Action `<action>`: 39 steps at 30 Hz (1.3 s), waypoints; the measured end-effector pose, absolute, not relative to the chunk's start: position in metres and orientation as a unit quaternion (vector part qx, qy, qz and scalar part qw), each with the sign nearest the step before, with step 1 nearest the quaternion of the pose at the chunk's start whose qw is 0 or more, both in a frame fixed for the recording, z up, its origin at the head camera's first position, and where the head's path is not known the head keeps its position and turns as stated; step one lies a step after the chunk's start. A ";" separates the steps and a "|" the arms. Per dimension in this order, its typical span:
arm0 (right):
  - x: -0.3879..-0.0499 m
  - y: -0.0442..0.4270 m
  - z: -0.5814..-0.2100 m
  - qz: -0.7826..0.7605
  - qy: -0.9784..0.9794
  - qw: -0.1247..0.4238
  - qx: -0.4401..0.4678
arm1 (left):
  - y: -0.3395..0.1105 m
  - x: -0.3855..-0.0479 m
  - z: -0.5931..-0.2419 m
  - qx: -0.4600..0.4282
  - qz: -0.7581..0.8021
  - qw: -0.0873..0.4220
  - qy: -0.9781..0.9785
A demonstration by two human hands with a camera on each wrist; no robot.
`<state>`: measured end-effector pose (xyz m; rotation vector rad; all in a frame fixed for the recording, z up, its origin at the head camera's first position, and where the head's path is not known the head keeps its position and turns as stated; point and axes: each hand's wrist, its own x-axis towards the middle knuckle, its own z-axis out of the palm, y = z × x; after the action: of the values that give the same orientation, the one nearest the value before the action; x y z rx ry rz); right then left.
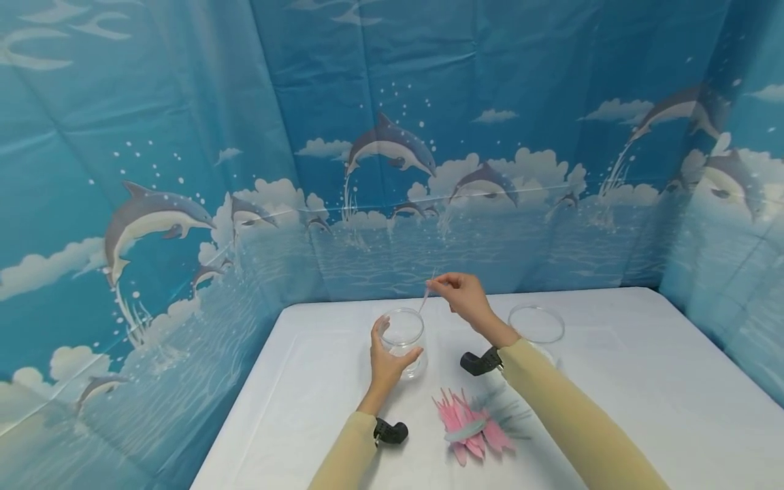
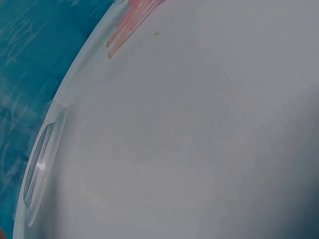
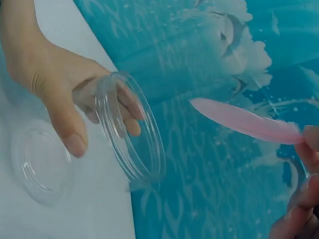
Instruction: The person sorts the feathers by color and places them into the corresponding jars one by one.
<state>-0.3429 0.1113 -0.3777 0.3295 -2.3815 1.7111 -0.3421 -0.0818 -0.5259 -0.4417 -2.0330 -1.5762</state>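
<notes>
A clear jar [image 1: 414,367] stands on the white table with its mouth uncovered. My left hand [image 1: 387,364] curls round its side, thumb in front; in the right wrist view that hand [image 3: 55,74] grips below the jar's rim [image 3: 112,134]. Above and to the right of the mouth, my right hand [image 1: 465,297] pinches a pink feather [image 1: 425,295] between thumb and fingertips. The feather [image 3: 244,119] points toward the jar's mouth in the right wrist view, apart from it, with the fingers [image 3: 299,199] at its other end.
Several pink feathers [image 1: 461,415] lie in a pile nearer me, with a grey feather [image 1: 465,431] across them. A clear round lid [image 1: 536,340] lies to the right, partly behind my right forearm. A blue dolphin-print curtain [image 1: 392,238] hangs behind the table [image 1: 612,340].
</notes>
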 end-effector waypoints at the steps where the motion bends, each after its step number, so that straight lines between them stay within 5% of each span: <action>1: -0.344 0.107 -0.377 0.573 -0.805 0.103 0.117 | -0.082 -0.346 -0.529 -0.161 -0.585 0.259 -0.752; 9: -0.350 0.078 -0.397 0.440 -0.870 0.164 0.151 | -0.086 -0.352 -0.537 -0.146 -0.586 0.242 -0.759; 21: -0.346 0.094 -0.408 0.384 -0.893 0.164 0.166 | -0.084 -0.350 -0.537 -0.143 -0.589 0.236 -0.759; 24: -0.345 0.106 -0.408 0.365 -0.911 0.109 0.156 | -0.085 -0.350 -0.537 -0.144 -0.590 0.239 -0.758; 32: -0.339 0.140 -0.429 0.264 -0.939 -0.164 0.149 | -0.086 -0.353 -0.538 -0.154 -0.590 0.247 -0.753; 39: -0.321 0.145 -0.458 0.226 -0.937 -0.226 0.139 | -0.086 -0.352 -0.541 -0.173 -0.587 0.266 -0.744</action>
<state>-0.3208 0.1455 -0.4579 0.5126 -3.4620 0.8365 -0.3521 -0.0862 -0.5412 -0.4680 -2.0101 -1.5863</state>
